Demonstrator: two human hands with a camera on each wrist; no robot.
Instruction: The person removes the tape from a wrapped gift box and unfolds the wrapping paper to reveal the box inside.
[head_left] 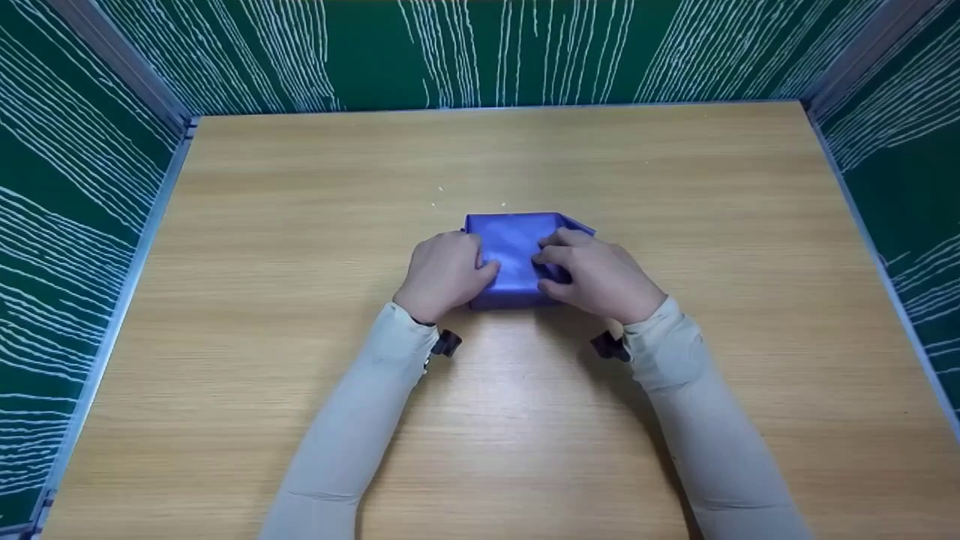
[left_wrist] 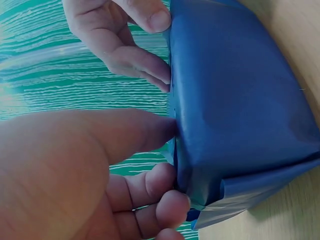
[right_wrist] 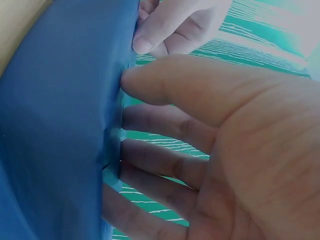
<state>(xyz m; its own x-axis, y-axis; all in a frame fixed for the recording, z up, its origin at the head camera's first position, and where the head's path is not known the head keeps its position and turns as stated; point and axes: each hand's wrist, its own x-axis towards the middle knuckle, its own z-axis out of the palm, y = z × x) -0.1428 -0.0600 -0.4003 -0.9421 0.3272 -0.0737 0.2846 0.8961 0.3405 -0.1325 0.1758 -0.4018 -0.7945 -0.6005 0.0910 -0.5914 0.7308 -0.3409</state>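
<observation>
A box-shaped package in blue-violet wrapping (head_left: 513, 259) lies on the table below both hands. At its left end my left hand (head_left: 448, 268) has the thumb on the upper face, with the other fingers curled at the left top edge. From the right, my right hand (head_left: 600, 274) touches the top with thumb and fingertips, its fingers spread and only slightly bent. A loose folded flap of the wrapping (left_wrist: 250, 192) sticks out at the left end in the left wrist view. The far right corner also has a pointed fold (head_left: 577, 224). What is inside the wrapping is hidden.
The wooden table (head_left: 300, 195) is bounded by green panels with white streaks (head_left: 480, 52) at the back and both sides. Tiny white scraps (head_left: 440, 189) lie just beyond the package. A small dark device sits at each wrist.
</observation>
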